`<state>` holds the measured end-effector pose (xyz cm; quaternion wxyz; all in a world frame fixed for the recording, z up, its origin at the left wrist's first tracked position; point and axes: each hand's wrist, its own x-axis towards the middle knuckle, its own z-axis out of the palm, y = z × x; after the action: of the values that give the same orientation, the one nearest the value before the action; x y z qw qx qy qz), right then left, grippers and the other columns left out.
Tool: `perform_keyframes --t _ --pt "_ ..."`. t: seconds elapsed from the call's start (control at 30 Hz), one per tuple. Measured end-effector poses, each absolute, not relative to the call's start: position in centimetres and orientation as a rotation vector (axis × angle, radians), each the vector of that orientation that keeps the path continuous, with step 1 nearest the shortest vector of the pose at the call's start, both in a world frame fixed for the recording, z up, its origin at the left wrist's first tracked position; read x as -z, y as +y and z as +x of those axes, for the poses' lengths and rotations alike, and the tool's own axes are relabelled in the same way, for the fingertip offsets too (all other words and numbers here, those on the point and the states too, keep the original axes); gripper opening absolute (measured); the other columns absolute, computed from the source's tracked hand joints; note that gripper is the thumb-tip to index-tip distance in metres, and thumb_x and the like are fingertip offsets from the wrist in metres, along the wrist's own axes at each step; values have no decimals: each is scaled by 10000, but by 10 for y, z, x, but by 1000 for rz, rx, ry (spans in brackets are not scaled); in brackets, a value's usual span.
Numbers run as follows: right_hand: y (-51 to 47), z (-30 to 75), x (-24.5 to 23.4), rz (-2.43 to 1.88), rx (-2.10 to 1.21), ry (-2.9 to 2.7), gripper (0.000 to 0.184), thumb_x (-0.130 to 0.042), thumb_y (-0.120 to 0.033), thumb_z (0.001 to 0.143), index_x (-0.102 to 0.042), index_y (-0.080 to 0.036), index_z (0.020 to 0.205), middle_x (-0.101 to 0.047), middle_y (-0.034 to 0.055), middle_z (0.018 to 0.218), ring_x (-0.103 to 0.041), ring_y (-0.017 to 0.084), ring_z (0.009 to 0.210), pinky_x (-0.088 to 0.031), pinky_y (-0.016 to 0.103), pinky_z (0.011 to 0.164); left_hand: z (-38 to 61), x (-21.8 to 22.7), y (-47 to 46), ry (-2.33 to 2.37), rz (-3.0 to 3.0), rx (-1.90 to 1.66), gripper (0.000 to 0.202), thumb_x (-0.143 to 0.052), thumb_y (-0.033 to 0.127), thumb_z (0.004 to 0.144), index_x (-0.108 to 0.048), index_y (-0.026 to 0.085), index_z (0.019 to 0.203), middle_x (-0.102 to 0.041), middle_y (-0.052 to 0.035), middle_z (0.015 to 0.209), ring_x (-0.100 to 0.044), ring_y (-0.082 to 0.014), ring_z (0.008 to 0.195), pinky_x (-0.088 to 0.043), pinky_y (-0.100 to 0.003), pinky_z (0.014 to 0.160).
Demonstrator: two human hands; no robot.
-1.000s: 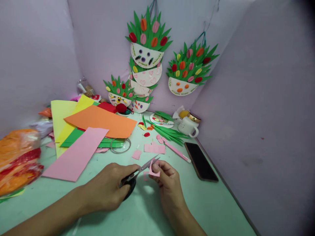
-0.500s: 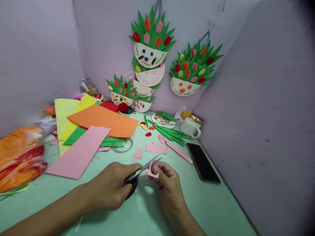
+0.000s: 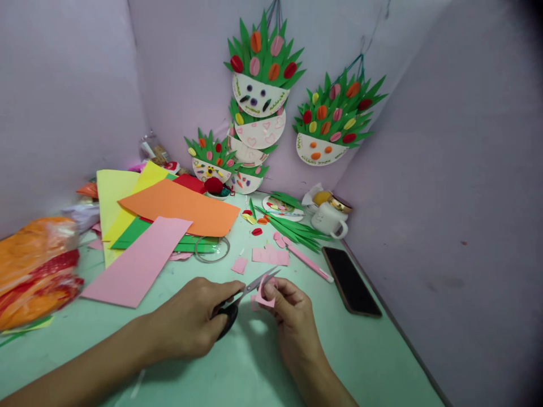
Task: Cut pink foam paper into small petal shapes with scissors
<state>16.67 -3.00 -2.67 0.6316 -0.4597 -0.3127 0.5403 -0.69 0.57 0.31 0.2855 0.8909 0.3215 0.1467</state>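
My left hand (image 3: 193,316) is closed round the black handles of a pair of scissors (image 3: 250,287), whose blades point up and to the right, slightly apart. Between thumb and fingers, my right hand (image 3: 294,314) pinches a small piece of pink paper (image 3: 267,300) with a curved cut in it. The blades lie across the paper's upper part, close to my right fingertips. Just beyond sit a pink paper strip (image 3: 270,256) with a notched edge and a small pink scrap (image 3: 239,265).
Coloured paper sheets (image 3: 178,206) and an orange plastic bag (image 3: 36,271) lie left. To the right are a phone (image 3: 352,281), a pink pen (image 3: 309,261) and a white mug (image 3: 328,219). Green paper leaves (image 3: 292,229) lie behind. Paper flower baskets (image 3: 261,90) hang on the wall.
The scissor blades have closed slightly over the pink paper. Both hands stay almost in the same place; the whole view has shifted a little.
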Motion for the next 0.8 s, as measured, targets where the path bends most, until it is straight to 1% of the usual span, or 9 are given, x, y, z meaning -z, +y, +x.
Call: perform_keyframes --t 0.13,0.23,0.47,0.57,0.67,0.8 --pt "-29 169 24 -1098 -1158 -815 136 -727 -293 627 -668 -171 615 -602 -16 591 -500 111 577 -401 228 580 -9 -3 6 875 2401 -370 162 -404 85 715 -469 204 804 -506 43 639 -474 -102 579 -281 -202 548" --pt "-29 171 23 -1100 -1129 -864 117 -711 -275 635 -661 -177 597 -599 -16 578 -503 119 569 -405 233 572 -10 -2 6 874 2417 -363 177 -398 89 727 -486 203 829 -517 36 640 -492 -112 588 -289 -206 555" --pt "-29 174 22 -1118 -1110 -922 92 -693 -244 644 -650 -175 600 -598 -17 588 -501 119 582 -401 230 588 -13 -4 7 882 2465 -310 297 -396 97 735 -529 200 980 -550 22 662 -521 -131 622 -297 -213 567" --pt "-27 174 22 -1122 -1104 -925 86 -681 -233 648 -646 -174 596 -594 -20 588 -500 118 589 -395 227 595 -13 -4 8 882 2454 -300 244 -390 107 748 -532 193 926 -553 16 669 -512 -127 615 -294 -211 558" --pt "-27 174 21 -1110 -1104 -917 88 -673 -225 639 -637 -174 577 -587 -22 577 -498 119 587 -389 227 595 -12 -4 8 848 2413 -309 186 -378 95 746 -509 191 836 -522 27 641 -481 -109 578 -288 -202 539" --pt "-28 172 17 -1122 -1106 -896 105 -687 -241 610 -634 -169 554 -582 -18 557 -491 124 568 -387 232 579 -11 -6 8 842 2384 -306 161 -381 80 726 -480 191 787 -479 39 612 -458 -101 566 -279 -197 529"
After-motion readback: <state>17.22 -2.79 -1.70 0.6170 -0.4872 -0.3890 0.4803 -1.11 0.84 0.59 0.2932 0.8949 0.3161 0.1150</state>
